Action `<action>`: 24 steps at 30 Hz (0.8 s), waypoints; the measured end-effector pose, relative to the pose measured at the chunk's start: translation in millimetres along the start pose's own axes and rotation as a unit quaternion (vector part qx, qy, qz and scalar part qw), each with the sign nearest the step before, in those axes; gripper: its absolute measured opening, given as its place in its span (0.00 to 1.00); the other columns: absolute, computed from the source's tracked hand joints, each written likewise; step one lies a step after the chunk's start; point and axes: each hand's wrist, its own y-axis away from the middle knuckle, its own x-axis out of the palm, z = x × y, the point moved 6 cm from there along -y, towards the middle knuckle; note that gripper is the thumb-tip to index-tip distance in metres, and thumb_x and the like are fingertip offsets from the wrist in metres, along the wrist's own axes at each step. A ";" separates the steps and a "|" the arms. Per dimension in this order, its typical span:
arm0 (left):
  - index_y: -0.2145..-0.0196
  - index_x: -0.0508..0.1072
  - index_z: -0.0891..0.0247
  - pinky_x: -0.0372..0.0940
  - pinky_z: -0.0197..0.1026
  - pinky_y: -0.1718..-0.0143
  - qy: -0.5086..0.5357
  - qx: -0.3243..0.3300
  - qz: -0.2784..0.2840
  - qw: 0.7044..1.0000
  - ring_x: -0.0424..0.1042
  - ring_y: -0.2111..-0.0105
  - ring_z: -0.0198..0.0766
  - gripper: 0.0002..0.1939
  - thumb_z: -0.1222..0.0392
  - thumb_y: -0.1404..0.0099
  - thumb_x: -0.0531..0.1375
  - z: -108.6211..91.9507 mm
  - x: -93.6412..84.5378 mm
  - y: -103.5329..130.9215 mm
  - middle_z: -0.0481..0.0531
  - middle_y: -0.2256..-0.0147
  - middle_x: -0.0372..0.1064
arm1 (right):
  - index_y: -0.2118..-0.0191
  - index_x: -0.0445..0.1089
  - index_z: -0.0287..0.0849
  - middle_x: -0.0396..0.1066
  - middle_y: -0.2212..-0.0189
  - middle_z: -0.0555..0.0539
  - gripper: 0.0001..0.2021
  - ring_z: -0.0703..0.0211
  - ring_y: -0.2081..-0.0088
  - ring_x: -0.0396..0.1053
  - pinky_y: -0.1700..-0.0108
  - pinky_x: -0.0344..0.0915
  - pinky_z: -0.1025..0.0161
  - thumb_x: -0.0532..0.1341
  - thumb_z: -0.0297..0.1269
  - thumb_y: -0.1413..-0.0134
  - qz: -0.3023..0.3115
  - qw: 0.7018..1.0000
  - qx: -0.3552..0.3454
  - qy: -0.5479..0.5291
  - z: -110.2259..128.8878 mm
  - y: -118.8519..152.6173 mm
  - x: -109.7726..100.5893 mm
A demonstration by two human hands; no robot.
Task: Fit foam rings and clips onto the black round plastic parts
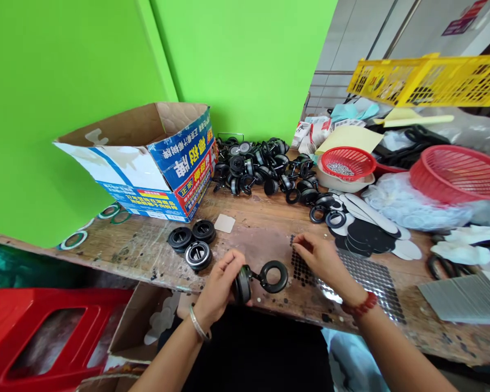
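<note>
My left hand (224, 283) is closed round a black round part (242, 284), and a black ring (274, 276) joined to it by a short arm sticks out to the right. My right hand (316, 253) has its thumb and fingertips pinched together at the left edge of a sheet of small black dots (300, 267); what they hold, if anything, is too small to name. That sheet continues to the right as a shiny clear dotted part (367, 277). Left of my left hand, several black round parts (198, 255) lie grouped on the wooden table (253, 220), beside a small beige card (224, 223).
An open cardboard box (159, 169) stands at the left. Behind lies a heap of black ringed parts (257, 163). To the right are black and white ovals (363, 237), red baskets (461, 174), a yellow crate (420, 81) and a grey stack (465, 299). A red stool (8, 310) stands below left.
</note>
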 end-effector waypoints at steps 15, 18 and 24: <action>0.67 0.68 0.64 0.49 0.24 0.92 0.228 -0.198 -0.070 0.951 0.60 0.87 0.27 0.24 0.43 0.27 0.45 21.1 5.2 0.2 0.45 0.82 0.61 | 0.67 0.69 0.35 0.71 0.64 0.37 0.06 0.50 0.64 0.69 0.65 0.57 0.61 0.55 0.24 0.44 0.025 0.960 0.044 0.275 -6.2 -20.8 23.7; 0.67 0.68 0.64 0.50 0.26 0.91 0.208 -0.182 -0.088 0.957 0.60 0.87 0.27 0.24 0.38 0.31 0.51 21.7 4.0 0.5 0.44 0.83 0.60 | 0.71 0.66 0.39 0.69 0.67 0.42 0.06 0.52 0.63 0.68 0.63 0.59 0.61 0.57 0.24 0.46 -0.004 0.974 0.020 0.225 8.2 -14.8 18.3; 0.67 0.69 0.62 0.50 0.28 0.92 0.131 -0.139 -0.093 0.977 0.61 0.87 0.30 0.31 0.28 0.46 0.61 25.6 6.1 1.8 0.43 0.83 0.62 | 0.72 0.63 0.43 0.66 0.67 0.49 0.07 0.58 0.62 0.66 0.58 0.63 0.62 0.57 0.23 0.49 -0.008 0.983 -0.154 -0.103 83.2 13.5 18.6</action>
